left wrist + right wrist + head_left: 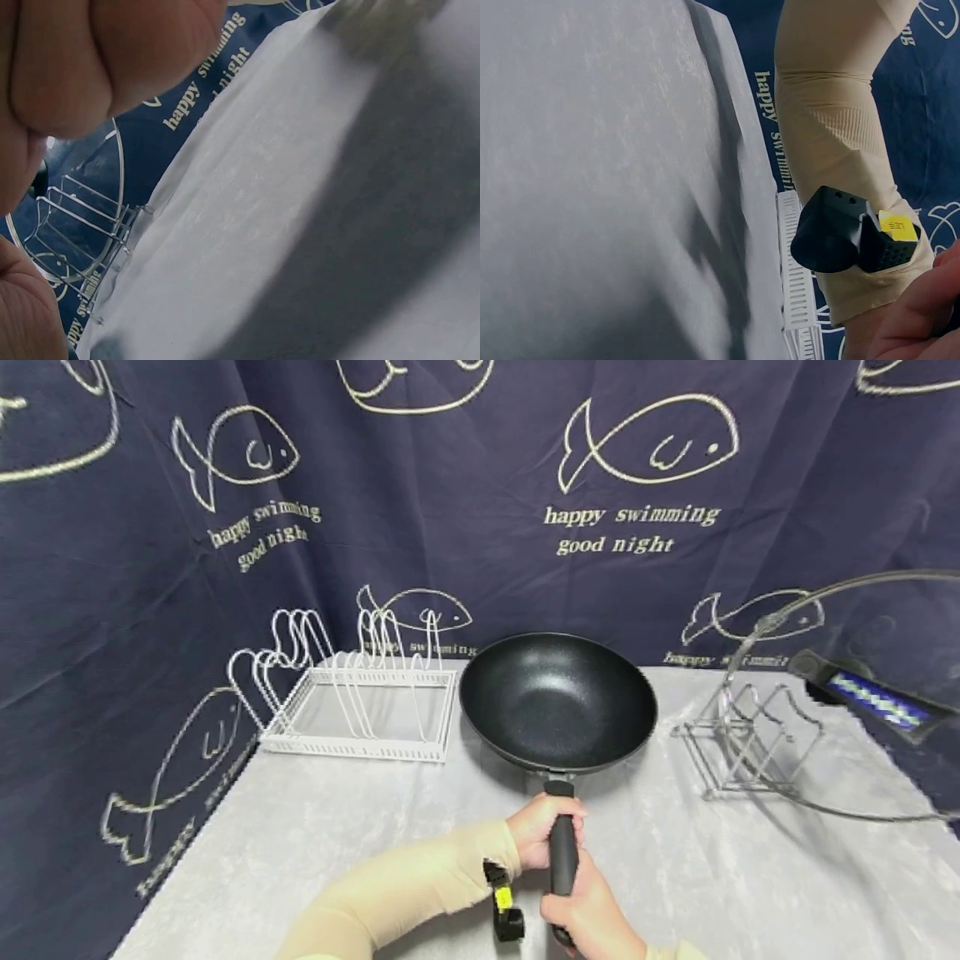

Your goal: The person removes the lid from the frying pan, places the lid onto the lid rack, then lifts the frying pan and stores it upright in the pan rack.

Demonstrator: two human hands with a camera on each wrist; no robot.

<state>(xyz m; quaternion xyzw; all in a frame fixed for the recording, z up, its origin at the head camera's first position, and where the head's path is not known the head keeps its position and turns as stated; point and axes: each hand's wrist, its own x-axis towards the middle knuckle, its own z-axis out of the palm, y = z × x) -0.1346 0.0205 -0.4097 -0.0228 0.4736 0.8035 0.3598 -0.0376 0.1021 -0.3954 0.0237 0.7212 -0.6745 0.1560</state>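
The fingers of the left hand are curled round the upper part of a black handle, near its joint with the frying pan. The lower part is gripped by the fingers of the right hand. By this spacing, the weight of the pan is probably shared and its twisting resisted. The pan is held straight ahead, bowl away from the body, with its dark inside visible; whether its base is touching the counter cannot be told.

A cream sleeve is worn on the left arm, and a small black camera is strapped at that wrist. To the left of the pan, a white rack is set, its upright loops presumably meant for keeping flat ware on edge. To the right, a glass lid is stood on edge in a metal rack; upright support is likely provided by the wire dividers. A blue label is carried on the lid's dark knob.

The counter is pale grey and marbled, with creases shown along an edge in the right wrist view. The space is bounded behind and at the left by a navy curtain, printed with outlined fish and lettering.
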